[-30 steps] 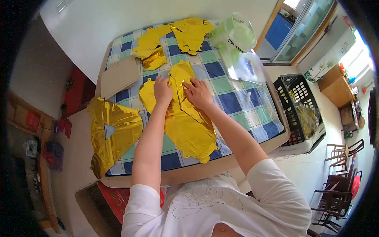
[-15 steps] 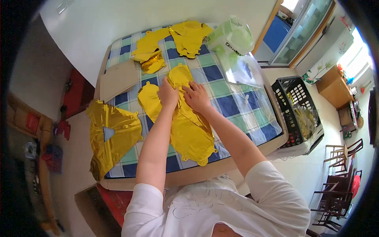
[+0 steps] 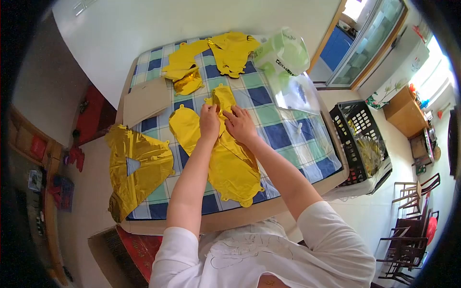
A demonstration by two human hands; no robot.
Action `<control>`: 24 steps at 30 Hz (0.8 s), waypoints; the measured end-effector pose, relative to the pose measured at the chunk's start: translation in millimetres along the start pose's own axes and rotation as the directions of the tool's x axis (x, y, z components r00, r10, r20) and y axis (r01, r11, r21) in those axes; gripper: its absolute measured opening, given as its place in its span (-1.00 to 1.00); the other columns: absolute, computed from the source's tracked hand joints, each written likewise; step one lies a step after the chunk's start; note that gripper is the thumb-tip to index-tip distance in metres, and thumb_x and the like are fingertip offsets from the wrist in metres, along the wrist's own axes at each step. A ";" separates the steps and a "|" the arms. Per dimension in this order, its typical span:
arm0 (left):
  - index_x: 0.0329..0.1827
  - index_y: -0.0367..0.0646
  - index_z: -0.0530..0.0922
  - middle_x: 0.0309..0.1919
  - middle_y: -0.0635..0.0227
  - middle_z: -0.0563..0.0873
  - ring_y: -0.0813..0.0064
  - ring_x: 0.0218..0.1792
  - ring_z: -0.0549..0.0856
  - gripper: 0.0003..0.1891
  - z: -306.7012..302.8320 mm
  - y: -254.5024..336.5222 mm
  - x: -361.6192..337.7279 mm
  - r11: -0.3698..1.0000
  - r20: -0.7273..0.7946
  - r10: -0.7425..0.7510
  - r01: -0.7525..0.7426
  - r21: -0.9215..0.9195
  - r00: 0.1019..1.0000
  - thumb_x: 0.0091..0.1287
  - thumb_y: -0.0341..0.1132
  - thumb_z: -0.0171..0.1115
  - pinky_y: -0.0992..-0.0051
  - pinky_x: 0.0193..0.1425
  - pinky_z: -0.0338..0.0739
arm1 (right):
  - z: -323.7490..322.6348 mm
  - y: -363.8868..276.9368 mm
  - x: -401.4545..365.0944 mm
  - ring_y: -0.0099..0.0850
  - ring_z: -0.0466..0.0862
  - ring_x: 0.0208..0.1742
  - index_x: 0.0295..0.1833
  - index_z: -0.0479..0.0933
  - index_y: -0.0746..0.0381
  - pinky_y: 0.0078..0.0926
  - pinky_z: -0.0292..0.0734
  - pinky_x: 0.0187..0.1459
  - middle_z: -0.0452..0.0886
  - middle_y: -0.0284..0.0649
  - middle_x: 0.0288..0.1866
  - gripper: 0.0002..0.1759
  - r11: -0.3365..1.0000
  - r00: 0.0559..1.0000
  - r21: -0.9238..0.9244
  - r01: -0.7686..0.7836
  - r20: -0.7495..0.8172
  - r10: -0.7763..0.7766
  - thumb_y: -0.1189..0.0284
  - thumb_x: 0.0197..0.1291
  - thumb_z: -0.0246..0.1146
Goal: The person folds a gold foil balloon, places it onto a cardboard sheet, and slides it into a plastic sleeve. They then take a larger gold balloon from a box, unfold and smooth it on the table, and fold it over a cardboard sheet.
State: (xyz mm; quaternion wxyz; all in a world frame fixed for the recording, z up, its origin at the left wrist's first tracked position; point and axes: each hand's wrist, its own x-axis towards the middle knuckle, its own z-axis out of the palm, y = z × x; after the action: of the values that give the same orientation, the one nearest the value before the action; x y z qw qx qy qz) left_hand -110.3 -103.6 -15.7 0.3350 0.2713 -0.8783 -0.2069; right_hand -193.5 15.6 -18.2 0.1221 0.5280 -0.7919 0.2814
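Note:
A flat gold foil balloon (image 3: 234, 168) lies across the middle of the checked tablecloth, both my hands at its narrower upper part. My left hand (image 3: 209, 122) pinches the foil's left edge, which stands raised and folded over there. Close beside it, my right hand (image 3: 240, 126) rests on the balloon with bent fingers, the fingertips pressing the foil near the fold. A rounded lobe of gold foil (image 3: 184, 126) spreads out to the left of my left wrist. Small tabs show along the balloon's lower end.
More gold foil balloons lie at the back (image 3: 233, 50) and over the left table edge (image 3: 139, 165). Cardboard (image 3: 146, 102) sits at left. A green-and-white plastic bag (image 3: 288, 53) stands at the back right. Beside the table is a black crate (image 3: 357, 139) holding foil pieces.
My left hand has turned and drawn up the balloon's left edge, folding the upper part inward. My right hand stays on the foil. The view has shifted slightly.

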 end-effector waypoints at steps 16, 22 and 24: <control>0.14 -0.19 0.55 0.21 0.22 0.55 0.19 0.30 0.42 -0.66 7.8 -8.8 -6.1 0.958 0.097 0.140 -0.160 0.237 0.985 0.31 -0.35 0.07 0.16 0.36 0.22 | -6.3 1.9 19.5 -0.07 0.36 0.34 0.22 0.50 0.04 -0.10 0.21 0.34 0.44 -0.03 0.27 -0.60 1.000 1.000 0.018 -0.017 0.010 0.017 0.26 0.28 0.12; 0.10 -0.23 0.53 0.16 0.18 0.57 0.19 0.26 0.44 -0.66 9.1 -9.7 -5.9 0.967 0.047 0.169 -0.175 0.188 0.985 0.27 -0.36 0.11 0.17 0.34 0.22 | 9.8 0.1 17.8 -0.09 0.31 0.40 0.21 0.50 0.02 0.04 0.12 0.38 0.41 0.02 0.31 -0.61 0.994 1.000 -0.109 0.008 0.013 -0.007 0.24 0.31 0.04; 0.08 -0.21 0.54 0.12 0.20 0.60 0.19 0.24 0.46 -0.68 10.5 -9.3 -1.6 0.990 0.016 0.075 -0.077 0.115 0.997 0.26 -0.37 0.12 0.17 0.32 0.23 | 10.4 -0.2 15.7 -0.09 0.31 0.40 0.21 0.50 0.01 0.04 0.11 0.38 0.40 0.01 0.31 -0.61 0.996 1.000 -0.090 -0.009 0.007 0.010 0.24 0.31 0.04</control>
State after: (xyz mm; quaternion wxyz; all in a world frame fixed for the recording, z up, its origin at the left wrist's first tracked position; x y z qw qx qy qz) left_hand -113.5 -107.7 -28.8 0.3214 0.2554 -0.9004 -0.1442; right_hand -198.8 -2.5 -18.9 0.1413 0.5193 -0.8067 0.2442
